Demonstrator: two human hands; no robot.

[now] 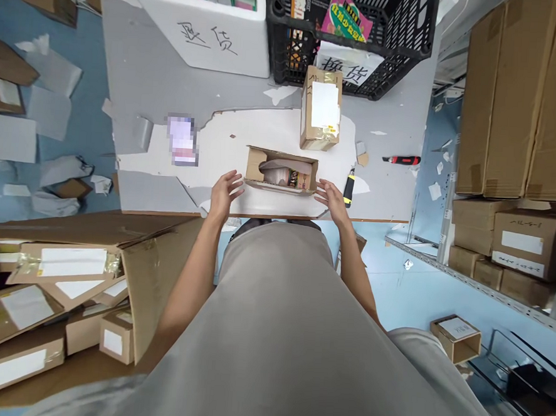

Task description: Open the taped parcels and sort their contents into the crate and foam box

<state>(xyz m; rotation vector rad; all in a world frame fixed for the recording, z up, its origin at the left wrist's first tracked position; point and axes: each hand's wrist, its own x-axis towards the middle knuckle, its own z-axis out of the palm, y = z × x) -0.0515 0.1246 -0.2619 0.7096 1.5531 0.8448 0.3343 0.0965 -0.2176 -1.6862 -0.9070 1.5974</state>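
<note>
An opened cardboard box [257, 166] lies on the table in front of me, its top side uncovered. Inside it shows a packaged item [287, 174] with a pale wrap and some dark and red print; its kind I cannot make out. Just left of the box is my left hand [225, 193], fingers apart and empty. On the other side, my right hand [331, 200] is at the box's right end with fingers spread, holding nothing; whether its fingertips touch the cardboard I cannot tell. A yellow-and-black utility knife [349, 188] lies beside my right hand.
Behind the open box stands a taped carton [321, 110]. A white bin [213, 38] and a black crate [347, 68] line the table's back. A red utility knife [403, 160] lies to the right. At lower left, a big carton [153, 288] holds several parcels.
</note>
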